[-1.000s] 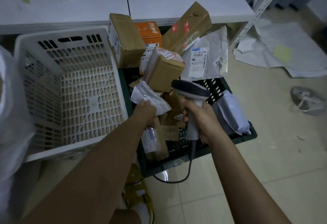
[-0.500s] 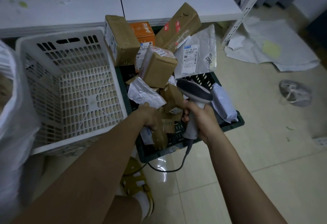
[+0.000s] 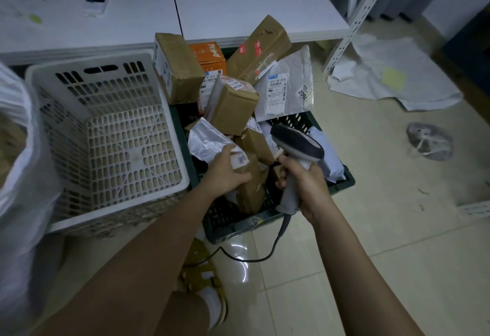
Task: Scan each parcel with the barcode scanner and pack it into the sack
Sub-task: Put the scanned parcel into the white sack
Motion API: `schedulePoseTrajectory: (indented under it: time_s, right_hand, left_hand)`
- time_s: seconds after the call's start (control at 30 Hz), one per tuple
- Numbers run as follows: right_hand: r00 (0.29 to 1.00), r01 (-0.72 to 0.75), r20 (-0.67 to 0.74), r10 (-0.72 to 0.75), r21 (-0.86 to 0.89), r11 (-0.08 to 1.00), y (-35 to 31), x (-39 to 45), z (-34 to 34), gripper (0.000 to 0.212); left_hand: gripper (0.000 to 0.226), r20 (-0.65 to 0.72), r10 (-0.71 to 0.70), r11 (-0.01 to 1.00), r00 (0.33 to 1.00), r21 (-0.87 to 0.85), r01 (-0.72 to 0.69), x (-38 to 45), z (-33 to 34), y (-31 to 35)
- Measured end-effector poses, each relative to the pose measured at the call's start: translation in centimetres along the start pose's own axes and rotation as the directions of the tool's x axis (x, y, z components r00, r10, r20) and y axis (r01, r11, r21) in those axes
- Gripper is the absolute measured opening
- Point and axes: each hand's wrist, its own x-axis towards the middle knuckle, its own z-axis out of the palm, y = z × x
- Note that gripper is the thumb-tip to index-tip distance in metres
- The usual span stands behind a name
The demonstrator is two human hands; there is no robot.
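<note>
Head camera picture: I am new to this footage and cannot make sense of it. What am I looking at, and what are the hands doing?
This is a single view from a camera worn on a person's head, looking down at their own arms. No robot is involved. The right hand grips a corded barcode scanner. The left hand is closed on a small brown parcel in a dark green crate on the floor, which is piled with cardboard boxes and grey mailer bags. Beside it on the left stands a white plastic basket, and the white sack shows at the far left edge. Behind runs a white table.
</note>
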Motion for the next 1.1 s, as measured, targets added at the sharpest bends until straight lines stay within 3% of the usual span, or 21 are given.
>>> schedulePoseTrajectory:
  time_s: [0.07, 0.23, 0.33, 0.43, 0.5, 0.57, 0.67, 0.77, 0.83, 0.9, 0.93, 1.03, 1.1]
  right_hand:
    - [0.999, 0.0, -0.041, 0.0, 0.001, 1.0, 0.3, -0.4, 0.1, 0.013]
    - [0.983, -0.018, -0.183, 0.031, 0.076, 0.997, 1.5, -1.3, 1.8, 0.007]
    - [0.97, -0.022, -0.242, 0.017, -0.018, 1.0, 2.8, -1.7, 3.1, 0.047]
    - [0.981, -0.081, -0.181, 0.064, -0.091, 0.993, 4.8, -2.6, 5.2, 0.055]
    - [0.99, -0.064, -0.131, 0.044, -0.151, 0.987, 7.5, -2.2, 5.6, 0.079]
    - [0.992, -0.035, -0.125, 0.013, -0.173, 0.984, 9.7, -1.3, 5.4, 0.102]
    - [0.989, -0.065, -0.142, 0.038, -0.191, 0.979, 8.5, -2.8, 5.9, 0.1]
    - [0.994, -0.044, -0.104, 0.027, -0.167, 0.985, 8.2, -3.5, 6.4, 0.106]
    - [0.994, -0.048, -0.105, 0.027, -0.196, 0.98, 6.4, -5.0, 7.1, 0.081]
    - [0.985, -0.018, -0.173, -0.016, -0.193, 0.981, 4.5, -6.0, 7.6, 0.05]
    - [0.973, 0.006, -0.225, -0.05, -0.191, 0.982, 3.9, -6.0, 7.4, 0.042]
    - [0.944, 0.088, -0.303, -0.133, -0.157, 0.984, 2.4, -5.7, 7.1, 0.04]
    - [0.964, 0.07, -0.24, -0.115, -0.188, 0.98, 2.1, -5.7, 7.4, 0.047]
  left_hand:
    - [0.097, -0.021, 0.03, 0.996, 0.999, -0.084, -0.032, -1.2, -1.5, 1.5]
    - [0.101, -0.053, 0.098, 0.994, 0.994, -0.047, -0.1, -5.9, -5.5, 3.0]
    - [0.113, -0.044, 0.072, 0.997, 0.996, -0.011, -0.072, -9.2, -7.0, 2.1]
    - [0.12, 0.049, 0.022, 0.981, 0.999, 0.19, -0.031, -11.9, -7.1, 0.4]
    - [0.112, 0.045, 0.019, 0.97, 0.999, 0.243, -0.029, -13.0, -6.9, -0.5]
    - [0.105, 0.014, -0.014, 0.983, 1.0, 0.182, 0.012, -13.6, -7.0, -1.3]
    - [0.099, 0.099, -0.137, 0.985, 0.986, -0.092, 0.146, -14.4, -7.0, -1.6]
    - [0.084, 0.105, -0.326, 0.885, 0.939, -0.316, 0.342, -15.0, -6.3, -0.5]
    - [0.065, 0.017, -0.351, 0.889, 0.936, -0.307, 0.339, -14.6, -6.1, -0.6]
    - [0.059, -0.079, -0.24, 0.946, 0.968, -0.244, 0.215, -14.5, -6.4, -0.9]
    - [0.07, -0.12, -0.148, 0.969, 0.982, -0.217, 0.12, -14.4, -6.8, -1.3]
    - [0.108, -0.093, 0.09, 0.994, 0.992, -0.049, -0.095, -14.7, -8.3, -2.1]
    - [0.107, -0.029, 0.166, 0.981, 0.986, 0.11, -0.162, -14.8, -8.6, -2.8]
